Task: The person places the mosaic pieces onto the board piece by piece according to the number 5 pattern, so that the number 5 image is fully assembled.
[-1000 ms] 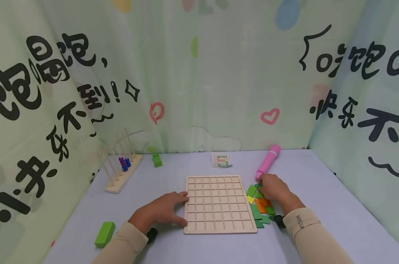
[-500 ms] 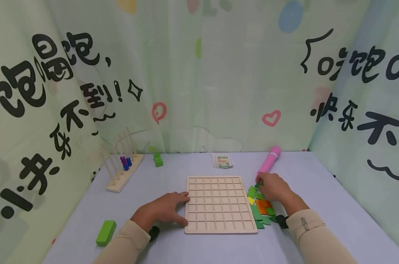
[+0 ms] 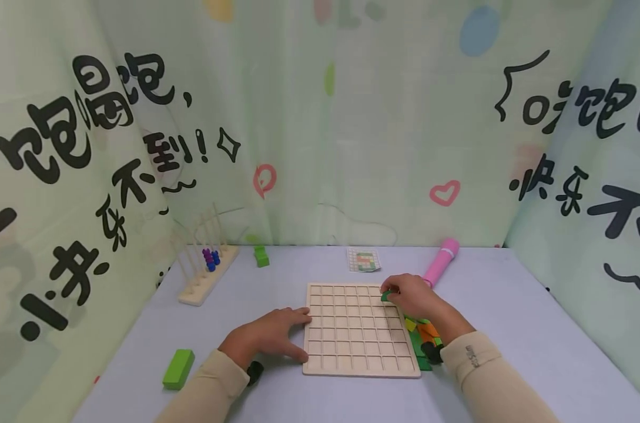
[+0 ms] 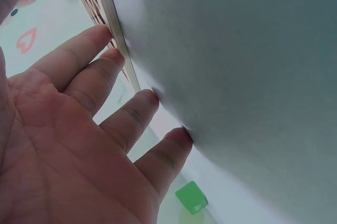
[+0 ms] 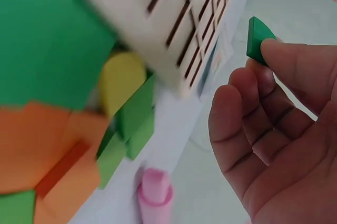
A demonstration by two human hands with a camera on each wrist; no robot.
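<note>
A pale wooden grid board (image 3: 359, 332) lies flat on the table, its squares bare. My left hand (image 3: 269, 335) rests at the board's left edge; in the left wrist view its fingers (image 4: 105, 68) are spread, two of them touching the rim. Above the board's far right corner is my right hand (image 3: 412, 296), pinching a small dark green tile (image 5: 258, 37) between thumb and finger. The tile has one curved side. A pile of green, yellow and orange tiles (image 5: 68, 155) lies along the board's right edge, partly hidden by my right arm in the head view.
A printed pattern card (image 3: 363, 259) lies behind the board. A pink cylinder (image 3: 441, 261) lies at the back right. Far left stands a wooden peg rack (image 3: 211, 273) with blue and purple beads. Green blocks (image 3: 178, 369) sit at the front left and back left.
My right hand has lifted from the tile pile and moved left over the board's far right corner, carrying the green tile. My left hand stays at the board. The head view has shifted slightly.
</note>
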